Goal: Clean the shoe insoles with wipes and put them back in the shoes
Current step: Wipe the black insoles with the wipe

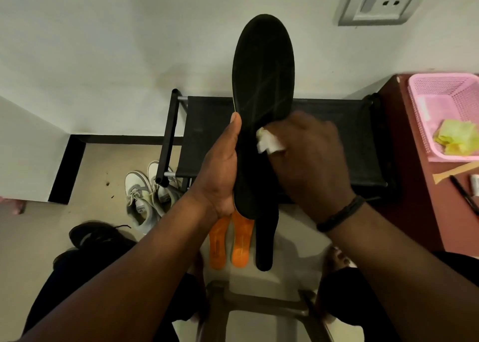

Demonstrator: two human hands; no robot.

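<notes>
The long black foam insole (263, 87) stands nearly upright in front of the wall, toe end up, above the black mesh-topped shoe rack (344, 139). The left hand (220, 175) holds it near the heel, thumb laid along its left edge and palm curled round the back. The right hand (308, 157) presses a crumpled white wipe (268, 142) against the insole's dark face, fingers bunched on the wipe. The insole looks light, thin and bendy, with a matt, fabric-like surface showing faint streaks; it would likely flex if held only at one end, so the grip by the heel and arch seems sound. Below it, on a pale surface, lie two orange insoles (233, 245) and another black insole (265, 240), side by side. White-and-grey trainers (142, 199) sit on the floor to the left. A pink plastic basket (438, 95) holding yellow-green cloths rests on the maroon bench (412, 199) at right.
</notes>
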